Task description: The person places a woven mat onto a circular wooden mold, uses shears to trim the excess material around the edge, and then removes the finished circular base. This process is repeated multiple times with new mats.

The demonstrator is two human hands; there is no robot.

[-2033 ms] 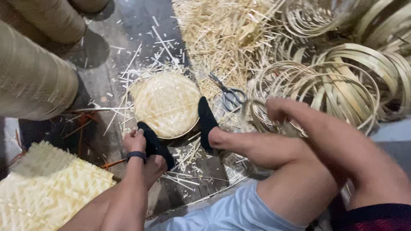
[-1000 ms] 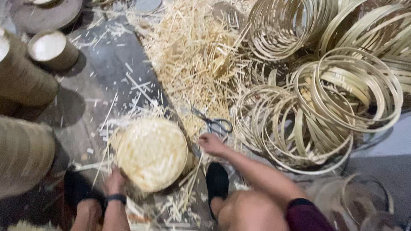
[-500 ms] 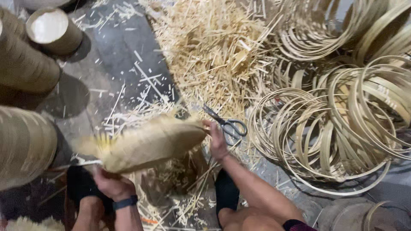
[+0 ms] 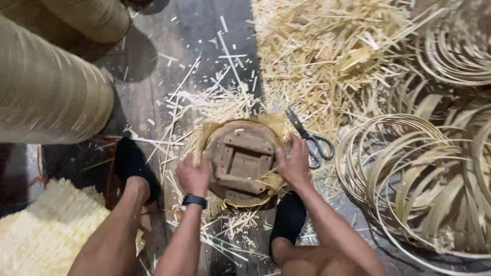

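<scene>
Your left hand [image 4: 193,176] & right hand [image 4: 295,164] press a round wooden mould [image 4: 241,161] at 9 & 3 o'clock, woven mat [image 4: 271,122] under it. Scissors [image 4: 312,139] just beside at 2 o'clock; bamboo hoops [image 4: 409,174] at 3; strip pile [image 4: 327,56] at 1.

Bamboo hoops [image 4: 424,174] cut off right

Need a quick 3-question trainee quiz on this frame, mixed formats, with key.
1. True or false: the grey metal scissors lie right of the round wooden mould wrapped in woven bamboo.
2. Which wrist wears the black band? A) left B) right
3. Fill in: both hands grip the mould's ____.

Key: 1 true. 2 A; it sits below the left hand. 3 sides; the right hand holds the opposite edge.
</scene>
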